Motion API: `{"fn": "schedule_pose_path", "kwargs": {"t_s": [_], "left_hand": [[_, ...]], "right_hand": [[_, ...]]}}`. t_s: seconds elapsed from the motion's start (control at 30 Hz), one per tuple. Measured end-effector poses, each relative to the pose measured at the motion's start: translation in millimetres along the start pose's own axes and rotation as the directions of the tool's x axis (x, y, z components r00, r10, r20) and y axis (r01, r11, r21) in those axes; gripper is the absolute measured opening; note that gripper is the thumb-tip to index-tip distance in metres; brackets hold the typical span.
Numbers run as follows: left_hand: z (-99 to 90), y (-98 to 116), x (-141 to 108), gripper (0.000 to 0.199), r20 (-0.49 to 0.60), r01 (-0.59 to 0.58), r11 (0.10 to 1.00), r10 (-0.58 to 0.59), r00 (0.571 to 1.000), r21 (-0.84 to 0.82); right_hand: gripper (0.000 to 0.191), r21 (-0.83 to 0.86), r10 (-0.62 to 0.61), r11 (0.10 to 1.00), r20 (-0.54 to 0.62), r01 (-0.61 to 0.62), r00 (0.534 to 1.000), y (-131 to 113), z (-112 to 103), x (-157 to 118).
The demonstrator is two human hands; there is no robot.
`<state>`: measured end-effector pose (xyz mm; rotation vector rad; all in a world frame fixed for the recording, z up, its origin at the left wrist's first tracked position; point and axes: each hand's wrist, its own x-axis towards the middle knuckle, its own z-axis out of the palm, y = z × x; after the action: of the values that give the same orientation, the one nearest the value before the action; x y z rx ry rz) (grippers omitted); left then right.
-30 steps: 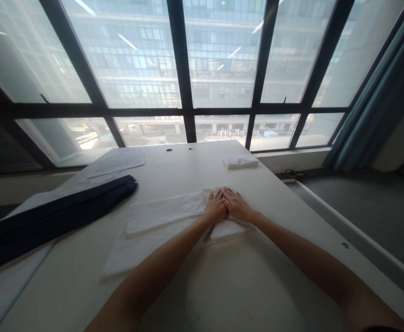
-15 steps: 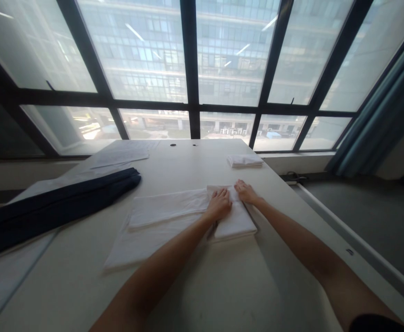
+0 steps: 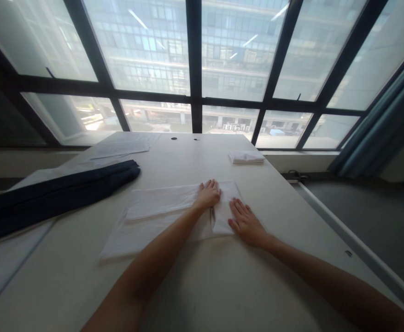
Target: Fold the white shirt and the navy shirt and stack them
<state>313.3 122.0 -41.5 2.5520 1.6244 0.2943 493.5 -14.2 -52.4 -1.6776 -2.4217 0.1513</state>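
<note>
A white cloth garment [image 3: 163, 202] lies on the table, its right end folded over into a layered flap. My left hand [image 3: 208, 193] rests flat on the far part of the fold, fingers stretched out. On the near right part of the flap, my right hand [image 3: 248, 222] lies with its fingers spread and palm down. The garment's wider, unfolded portion extends to the left, partly hidden under my left forearm. Neither hand grips anything.
A small folded white cloth [image 3: 246, 157] sits at the table's far right edge. Dark navy trousers or similar fabric [image 3: 67, 193] lie at left, near white sheets [image 3: 122, 150]. The white table [image 3: 188, 161] reaches toward the windows; a blue curtain [image 3: 377, 110] hangs at right.
My right hand has moved from the flap's far right corner toward me onto its near part. My left hand has shifted slightly left and away. The camera view has shifted a little.
</note>
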Motion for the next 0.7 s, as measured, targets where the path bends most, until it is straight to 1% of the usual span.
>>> {"fn": "schedule_pose_path", "kwargs": {"t_s": [0.1, 0.2, 0.27, 0.33, 0.4, 0.47, 0.5, 0.6, 0.67, 0.7], "left_hand": [[-2.6, -6.6, 2.8, 0.05, -0.034, 0.031, 0.999, -0.031, 0.999, -0.011], [-4.8, -9.4, 3.1, 0.05, -0.083, 0.068, 0.998, -0.069, 0.994, -0.009], [-5.9, -10.1, 2.7, 0.049, -0.106, 0.095, 0.995, -0.094, 0.99, -0.002], [-6.4, -11.3, 1.9, 0.048, -0.099, 0.093, 0.996, -0.092, 0.991, 0.004], [-6.6, -13.4, 0.9, 0.046, -0.072, 0.074, 0.997, -0.073, 0.995, 0.01], [-6.8, -16.0, -0.1, 0.046, -0.053, 0.058, 0.998, -0.057, 0.997, 0.015], [-7.0, -17.3, -0.5, 0.047, -0.046, 0.055, 0.998, -0.055, 0.997, 0.017], [-7.7, -19.7, -1.3, 0.05, -0.039, 0.074, 0.997, -0.073, 0.997, 0.024], [-7.6, -20.3, -2.0, 0.052, -0.055, 0.107, 0.994, -0.105, 0.993, 0.031], [-7.4, -20.7, -2.4, 0.053, -0.067, 0.123, 0.992, -0.121, 0.99, 0.032]], "right_hand": [[0.066, -0.008, -0.02, 1.0, 0.021, 0.02, 1.0, 0.5, -2.2, -17.7], [0.063, 0.022, 0.004, 1.0, 0.041, -0.005, 0.999, -5.1, -10.6, -19.5], [0.06, 0.063, 0.046, 0.997, 0.025, -0.048, 0.999, -13.4, -19.6, -7.9], [0.06, 0.111, 0.079, 0.991, -0.023, -0.076, 0.997, -26.1, -26.3, 10.4], [0.063, 0.151, 0.085, 0.986, -0.059, -0.075, 0.995, -42.8, -25.3, 27.3], [0.068, 0.164, 0.056, 0.985, -0.062, -0.045, 0.997, -61.0, -15.1, 34.0], [0.07, 0.157, 0.02, 0.987, -0.06, -0.011, 0.998, -69.8, -7.7, 32.1], [0.077, 0.136, -0.103, 0.985, -0.054, 0.11, 0.993, -90.4, 12.4, 9.6], [0.079, 0.155, -0.164, 0.974, -0.036, 0.167, 0.986, -97.5, 15.2, -7.4], [0.075, 0.176, -0.19, 0.966, -0.018, 0.19, 0.982, -98.9, 12.3, -12.0]]}}
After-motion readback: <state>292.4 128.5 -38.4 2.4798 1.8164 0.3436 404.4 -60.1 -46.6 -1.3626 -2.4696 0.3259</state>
